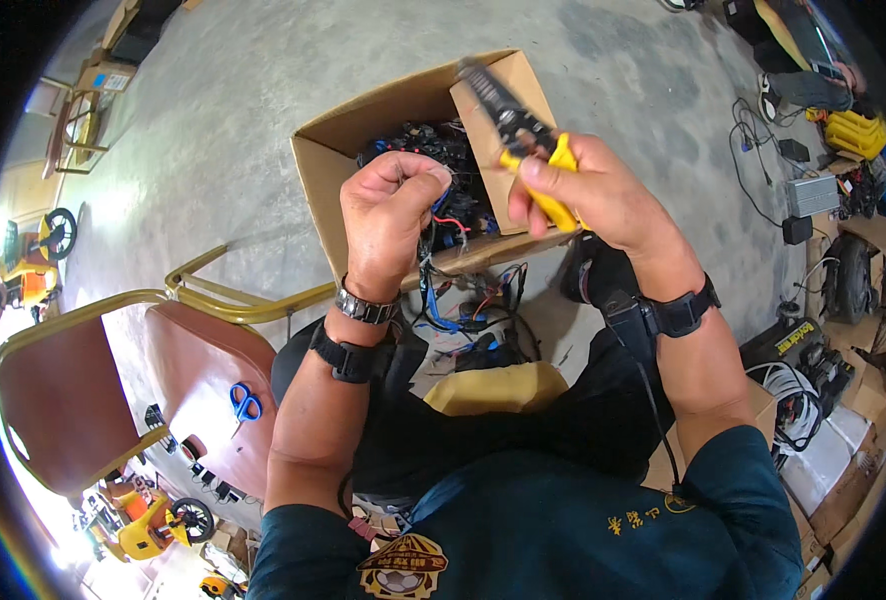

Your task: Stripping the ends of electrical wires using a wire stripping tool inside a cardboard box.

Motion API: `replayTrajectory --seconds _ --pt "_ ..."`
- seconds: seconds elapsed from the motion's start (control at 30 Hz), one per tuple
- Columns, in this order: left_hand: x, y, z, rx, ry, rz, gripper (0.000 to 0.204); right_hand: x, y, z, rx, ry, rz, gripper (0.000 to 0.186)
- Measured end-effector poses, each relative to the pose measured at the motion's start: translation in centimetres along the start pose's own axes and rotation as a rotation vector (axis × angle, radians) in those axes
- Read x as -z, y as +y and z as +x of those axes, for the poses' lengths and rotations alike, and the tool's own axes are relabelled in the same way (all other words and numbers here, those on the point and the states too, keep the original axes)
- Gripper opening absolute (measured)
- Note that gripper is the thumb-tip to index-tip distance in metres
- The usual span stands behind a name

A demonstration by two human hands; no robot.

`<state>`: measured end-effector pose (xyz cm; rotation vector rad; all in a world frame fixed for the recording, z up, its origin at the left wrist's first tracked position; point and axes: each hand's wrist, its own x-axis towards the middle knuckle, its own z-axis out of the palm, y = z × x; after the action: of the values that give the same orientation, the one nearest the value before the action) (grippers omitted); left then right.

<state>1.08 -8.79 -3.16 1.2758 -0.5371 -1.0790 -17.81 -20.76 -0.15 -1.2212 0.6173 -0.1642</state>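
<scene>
While the left hand (388, 215) pinches a wire (441, 205) up out of the box (328, 150) of harnesses, fingers closed on it to keep it taut, the right hand (593, 190) grips yellow-handled strippers (523, 135) raised beside it, apparently ready to work it.

We see yellow-handled pliers (533, 150) with dark grey jaws, a plain brown cardboard box (363, 130) of black, blue and red wires (443, 190), blue-handled scissors (245, 402) on a reddish-brown chair (203, 370) with a gold frame, and a grey concrete floor (233, 90).
</scene>
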Motion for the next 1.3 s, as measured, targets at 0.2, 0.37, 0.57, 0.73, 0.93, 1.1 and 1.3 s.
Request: replayTrajectory --seconds 0.2,0.37,0.57,0.73,0.93,1.1,1.3 --pt "0.4 -0.6 0.1 0.074 -0.046 -0.17 0.007 0.0 1.5 0.6 -0.008 0.007 -0.114 0.033" --pt "-0.2 -0.5 -0.3 0.059 -0.062 -0.017 0.009 -1.1 1.3 0.9 0.032 0.156 -0.16 0.025" --pt "-0.7 -0.9 -0.7 -0.1 -0.096 0.223 0.01 -2.2 0.7 1.0 0.178 0.257 -0.2 0.034" --pt "-1.2 -0.6 -0.9 -0.15 -0.153 0.324 0.009 -2.5 0.9 1.4 0.151 0.244 -0.201 0.027" --pt "-1.1 -0.2 -0.9 -0.148 -0.208 0.433 0.008 -2.2 1.0 1.6 0.353 0.249 -0.302 0.017" --pt "-0.6 0.2 -0.6 0.028 -0.283 0.372 0.004 -1.8 0.5 1.8 0.265 0.066 -0.226 0.021" --pt "-0.3 1.1 -0.7 0.001 -0.293 0.387 0.003 -0.9 -0.3 1.7 0.177 0.143 -0.009 0.021"
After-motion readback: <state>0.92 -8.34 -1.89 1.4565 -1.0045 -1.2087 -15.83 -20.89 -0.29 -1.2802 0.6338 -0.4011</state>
